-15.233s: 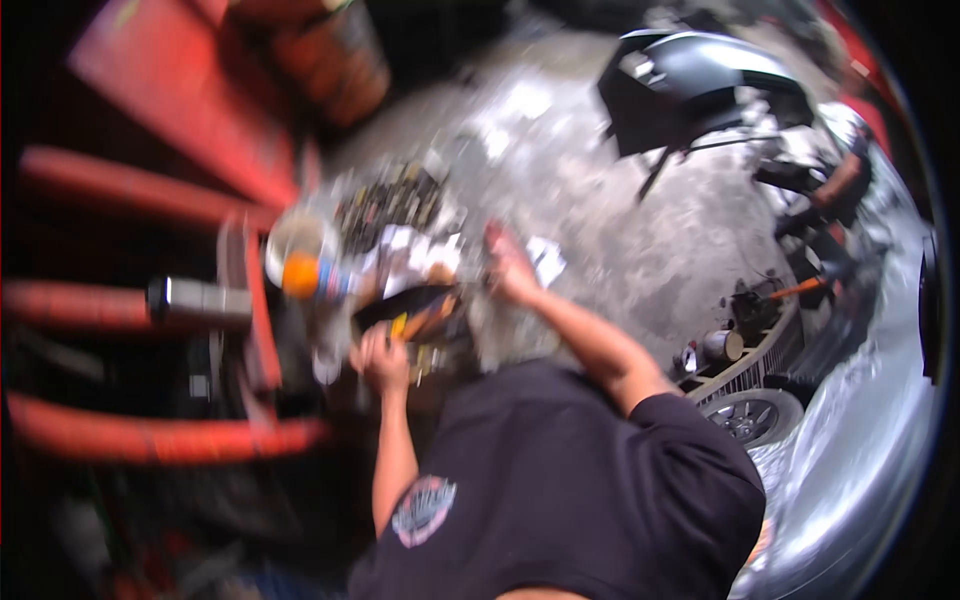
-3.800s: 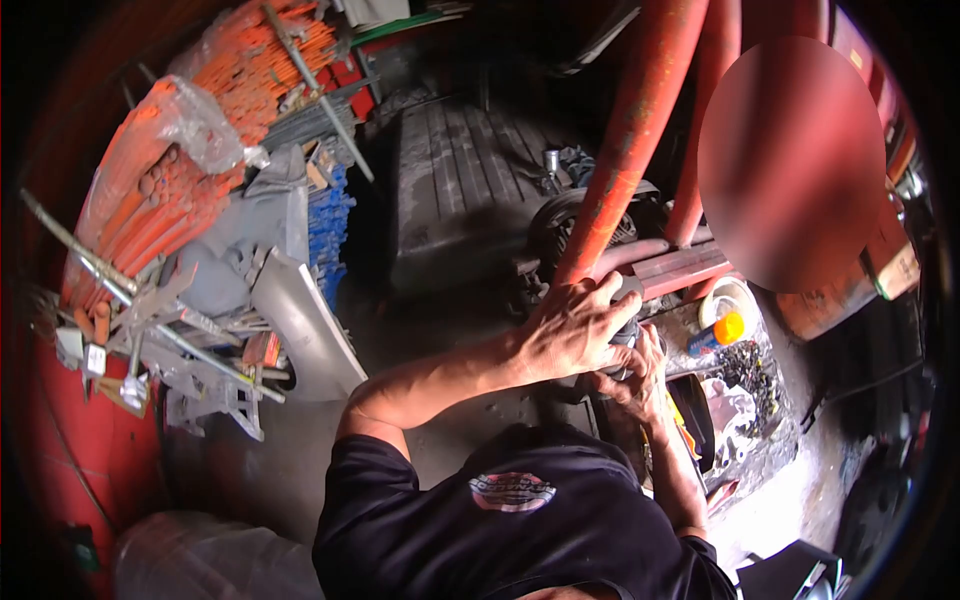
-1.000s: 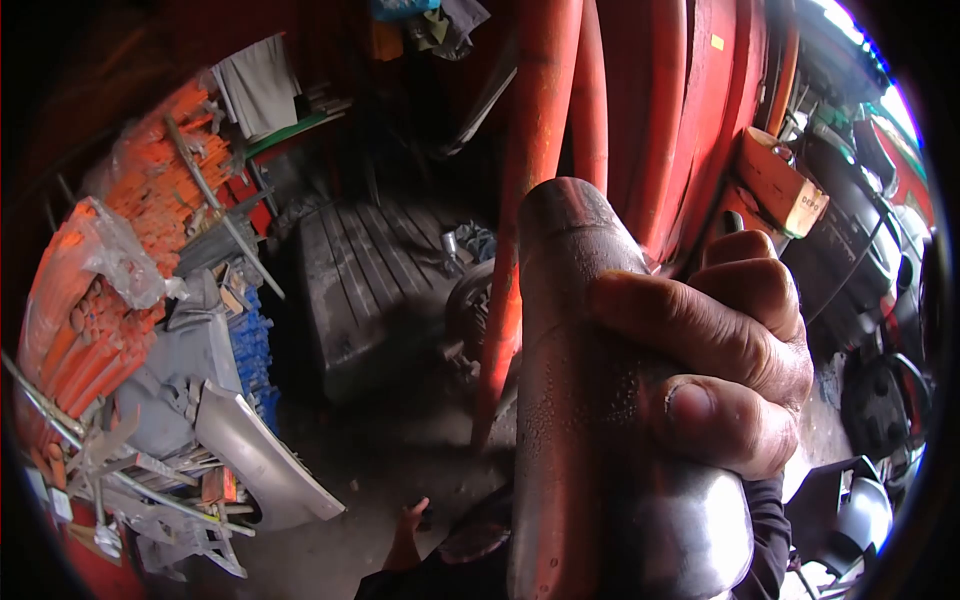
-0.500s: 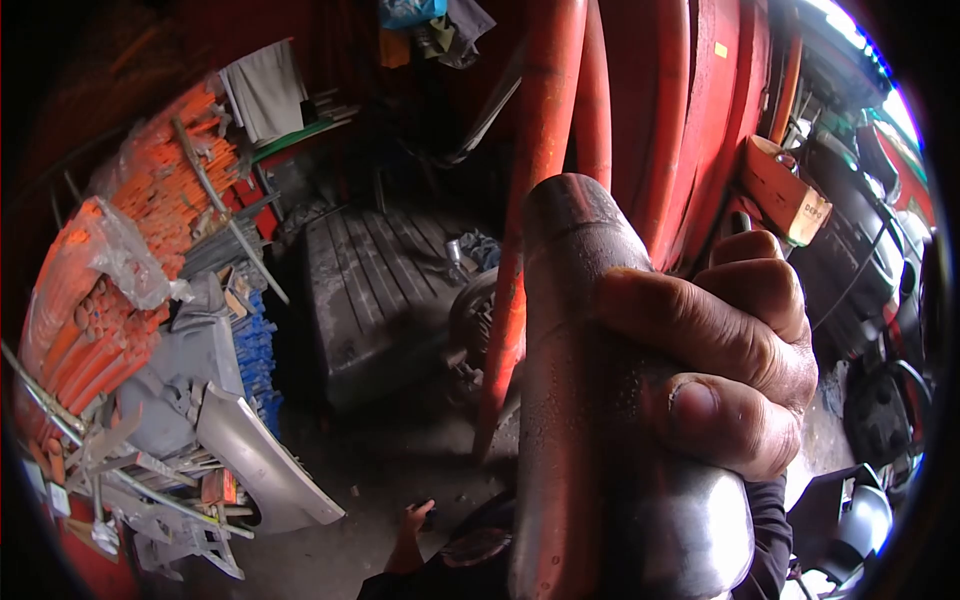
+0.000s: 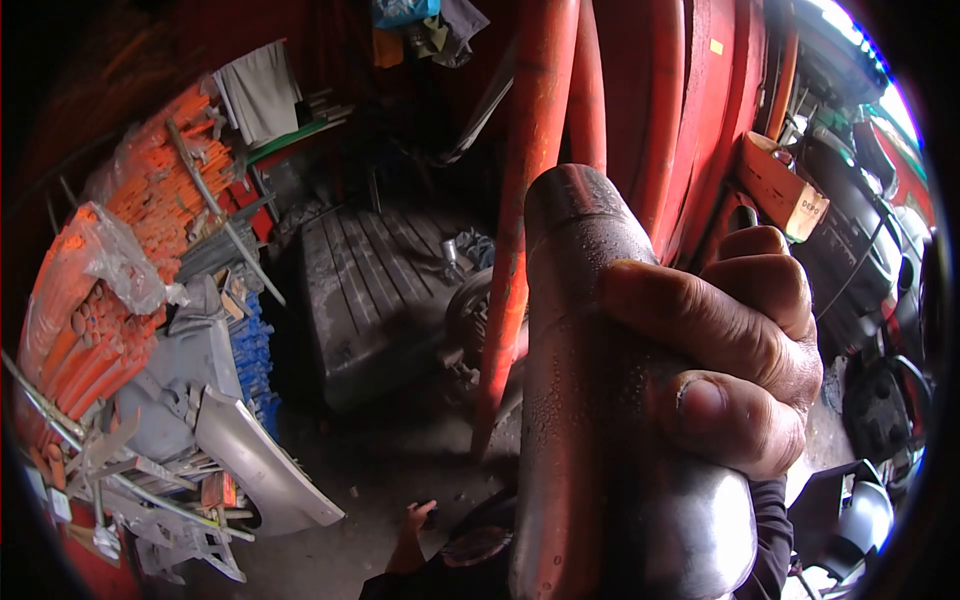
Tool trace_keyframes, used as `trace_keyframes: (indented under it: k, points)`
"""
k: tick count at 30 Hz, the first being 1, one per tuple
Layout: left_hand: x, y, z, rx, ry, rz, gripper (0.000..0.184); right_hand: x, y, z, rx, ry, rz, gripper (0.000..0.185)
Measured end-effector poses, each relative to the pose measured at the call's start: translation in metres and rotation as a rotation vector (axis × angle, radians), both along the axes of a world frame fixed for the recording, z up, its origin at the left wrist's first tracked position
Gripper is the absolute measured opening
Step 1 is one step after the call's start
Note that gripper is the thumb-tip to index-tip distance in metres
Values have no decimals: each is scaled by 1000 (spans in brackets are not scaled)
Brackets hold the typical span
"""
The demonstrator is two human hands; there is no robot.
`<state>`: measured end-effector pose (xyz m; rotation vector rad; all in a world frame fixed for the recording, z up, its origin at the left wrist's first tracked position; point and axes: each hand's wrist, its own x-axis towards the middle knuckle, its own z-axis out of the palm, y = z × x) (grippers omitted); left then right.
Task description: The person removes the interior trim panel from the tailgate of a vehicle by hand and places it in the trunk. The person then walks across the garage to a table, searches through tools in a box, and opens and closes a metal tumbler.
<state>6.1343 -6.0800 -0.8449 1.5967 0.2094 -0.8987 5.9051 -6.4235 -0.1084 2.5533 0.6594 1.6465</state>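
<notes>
Close in front of the camera, my right hand [image 5: 735,350] is closed round a shiny metal vessel [image 5: 575,400] with a banded, rounded top end. Beads of liquid cover its side. The vessel fills the lower middle of the head view, and its lower end runs out of frame. My left hand [image 5: 416,520] hangs low and small at the bottom, beside my dark clothing [image 5: 470,550]. Its fingers look curled at a small dark thing, which I cannot make out.
Red posts [image 5: 540,110] stand just behind the vessel. To the left are stacked orange parts [image 5: 90,340] in plastic and a grey car fender [image 5: 255,455]. A ribbed dark panel [image 5: 370,270] lies behind; a cardboard box [image 5: 785,190] and black car parts [image 5: 885,410] are on the right.
The vessel's top end and my right hand have shifted very slightly in view. The background has moved a little to the left. My grip on the vessel looks the same.
</notes>
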Motion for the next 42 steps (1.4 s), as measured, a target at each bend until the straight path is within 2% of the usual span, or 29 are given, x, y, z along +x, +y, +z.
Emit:
trace_keyframes:
  k: [1, 5, 7, 14, 20, 31, 35, 37, 42]
  points:
    - [2, 3, -15, -37, -41, -2, 31, 0, -1, 0, 0, 0, -3, 49]
    - [0, 2, -11, 1, -75, -5, 30, 0, -3, 2, -9, -3, -6, 49]
    - [-1, 2, 3, 3, 75, -3, 27, 0, -3, 1, -13, -1, -5, 49]
    - [-5, -2, 25, 44, 91, -40, 27, -1, -2, -1, -3, -3, -5, 48]
    - [-2, -1, 4, 18, 90, -46, 28, -2, 0, -3, 4, -2, -6, 48]
    - [-2, -6, 13, 42, 63, 39, 30, -5, 1, -2, 6, -14, -13, 47]
    - [0, -7, 8, -27, -25, -23, 29, -8, 5, -4, 0, -12, -12, 47]
    - [-2, -7, 12, 59, 54, 9, 28, -8, 5, -4, 0, -12, -11, 46]
    - [-3, -10, 19, 71, 56, -5, 29, -9, 6, -1, -5, -16, -15, 46]
